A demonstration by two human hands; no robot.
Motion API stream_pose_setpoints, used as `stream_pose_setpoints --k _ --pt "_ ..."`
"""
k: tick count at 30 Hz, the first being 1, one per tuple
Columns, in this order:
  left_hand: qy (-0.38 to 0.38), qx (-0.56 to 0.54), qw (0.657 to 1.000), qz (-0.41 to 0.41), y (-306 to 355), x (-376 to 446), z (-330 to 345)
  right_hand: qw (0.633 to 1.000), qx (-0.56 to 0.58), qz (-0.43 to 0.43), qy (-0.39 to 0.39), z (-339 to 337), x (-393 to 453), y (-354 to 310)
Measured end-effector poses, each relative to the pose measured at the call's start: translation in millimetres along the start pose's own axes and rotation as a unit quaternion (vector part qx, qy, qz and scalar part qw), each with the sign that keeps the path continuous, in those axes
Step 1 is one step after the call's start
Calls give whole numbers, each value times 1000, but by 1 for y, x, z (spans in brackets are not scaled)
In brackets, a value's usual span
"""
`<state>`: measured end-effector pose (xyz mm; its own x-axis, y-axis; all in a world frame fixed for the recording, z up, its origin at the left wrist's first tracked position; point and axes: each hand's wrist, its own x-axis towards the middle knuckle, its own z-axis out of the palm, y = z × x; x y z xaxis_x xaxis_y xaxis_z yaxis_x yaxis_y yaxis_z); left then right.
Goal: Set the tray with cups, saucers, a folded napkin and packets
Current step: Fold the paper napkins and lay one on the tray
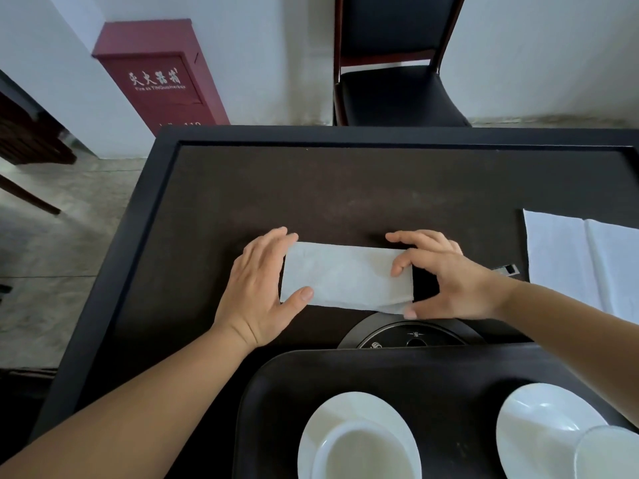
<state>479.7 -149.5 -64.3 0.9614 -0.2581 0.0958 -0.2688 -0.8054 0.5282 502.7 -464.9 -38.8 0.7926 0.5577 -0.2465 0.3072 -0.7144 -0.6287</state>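
Note:
A white paper napkin point(345, 276), folded into a long rectangle, lies flat on the dark table point(311, 188). My left hand point(257, 288) presses its left end, thumb on top. My right hand point(446, 278) pinches its right end between thumb and fingers. Nearer to me sits a black tray point(432, 371) holding two white saucers: the left saucer point(321, 420) carries a white cup point(363, 451), and the right saucer point(539, 420) has a second cup point(608, 454) at its right edge, cut off by the frame.
More white napkins point(581, 257) lie unfolded at the table's right edge. A round black burner plate point(411, 335) is set in the table between napkin and tray. A black chair point(397, 84) stands beyond the far edge; a red fire-extinguisher box point(159, 74) leans on the wall.

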Motion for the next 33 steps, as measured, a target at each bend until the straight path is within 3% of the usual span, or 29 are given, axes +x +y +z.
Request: stream_pose_setpoints --k 2,6,8,11,16,25,33 --pt "-9 25 999 18 -1 1 1 1000 4 4 29 5 0 1" --pt "-10 59 998 16 -2 1 3 975 9 67 210 23 13 -2" --pt "-8 61 998 11 -1 1 4 966 -32 97 236 29 21 -3" --pt "-24 82 996 -10 -2 3 4 967 -47 101 228 31 24 -1" --pt "-36 113 993 -12 -3 3 6 970 47 114 208 23 26 -7" --pt "10 -5 998 -59 -4 5 3 970 158 154 105 7 20 -21" --pt "-3 -47 983 -179 8 20 1 965 138 198 107 7 17 -43"
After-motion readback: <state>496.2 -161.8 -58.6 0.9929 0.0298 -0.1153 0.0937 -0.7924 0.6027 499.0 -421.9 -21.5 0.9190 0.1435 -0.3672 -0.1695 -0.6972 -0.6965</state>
